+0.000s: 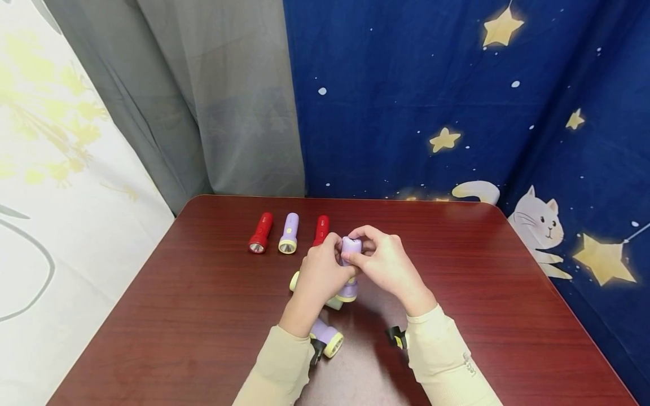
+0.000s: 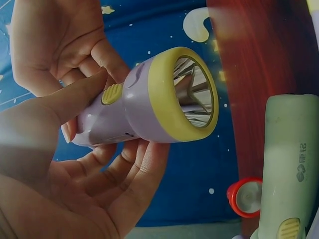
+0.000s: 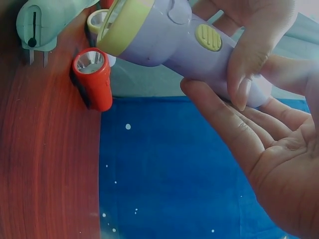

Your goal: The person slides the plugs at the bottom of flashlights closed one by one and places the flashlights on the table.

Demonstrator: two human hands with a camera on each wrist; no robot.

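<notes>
Both hands hold a purple flashlight (image 1: pixel 347 291) with a yellow head ring, above the middle of the table, its lens end pointing down toward the person. The left hand (image 1: pixel 325 268) grips its body, thumb on top just behind the yellow switch (image 2: pixel 112 94) and fingers underneath. At the tail end, the right hand (image 1: pixel 388 262) pinches the body between thumb and fingers. The reflector (image 2: pixel 194 94) shows unlit. Below the hands lies a mint-green flashlight (image 2: pixel 289 154), mostly hidden in the head view; its two plug prongs (image 3: pixel 39 58) stick out in the right wrist view.
Toward the back of the brown table (image 1: pixel 482 254) lie a red flashlight (image 1: pixel 262 230), a purple one (image 1: pixel 289 230) and another red one (image 1: pixel 322 228), partly covered by the left hand. One more purple flashlight (image 1: pixel 329 335) lies under the left forearm. Curtains (image 1: pixel 386 113) hang behind.
</notes>
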